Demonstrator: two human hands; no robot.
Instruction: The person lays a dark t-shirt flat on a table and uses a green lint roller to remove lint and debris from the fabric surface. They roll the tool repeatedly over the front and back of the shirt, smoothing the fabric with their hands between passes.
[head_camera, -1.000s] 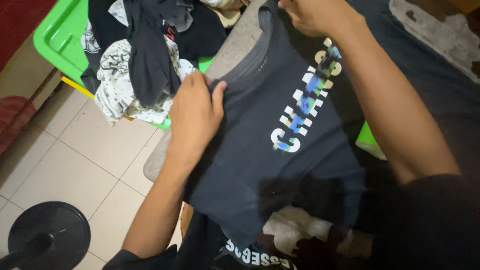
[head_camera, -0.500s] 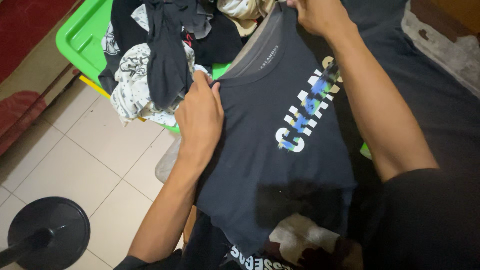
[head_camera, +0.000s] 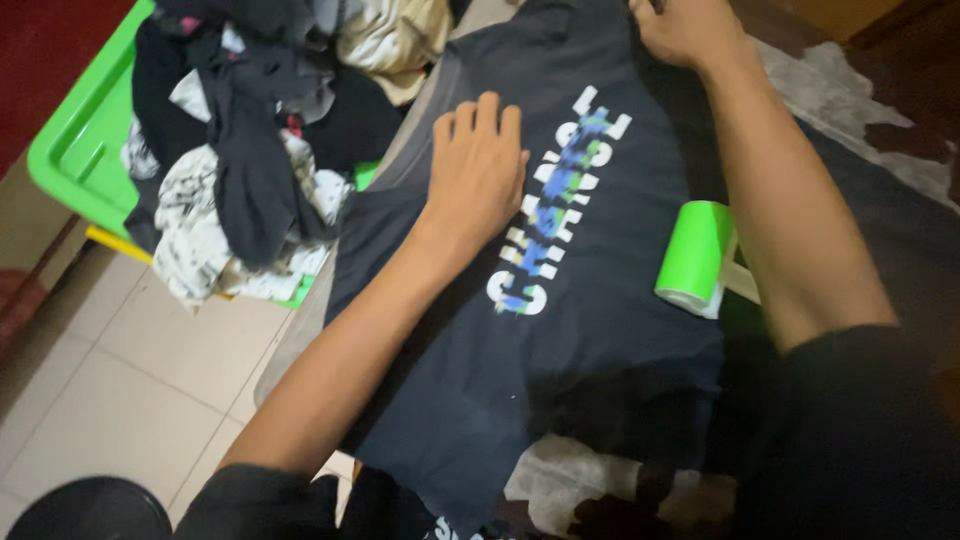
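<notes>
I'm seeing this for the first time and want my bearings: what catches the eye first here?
A dark T-shirt with a bright blocky print fills the middle, spread over a worn surface. The left hand lies flat and open on it, while the right hand grips its far edge at the top. A bright green basket heaped with crumpled clothes sits at the upper left, and a green roller lies by the right forearm.

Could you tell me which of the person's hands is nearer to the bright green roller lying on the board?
Left. The left hand lies flat on the dark printed T-shirt, across the print from the bright green roller. The right hand grips the shirt's far edge, farther off.
</notes>
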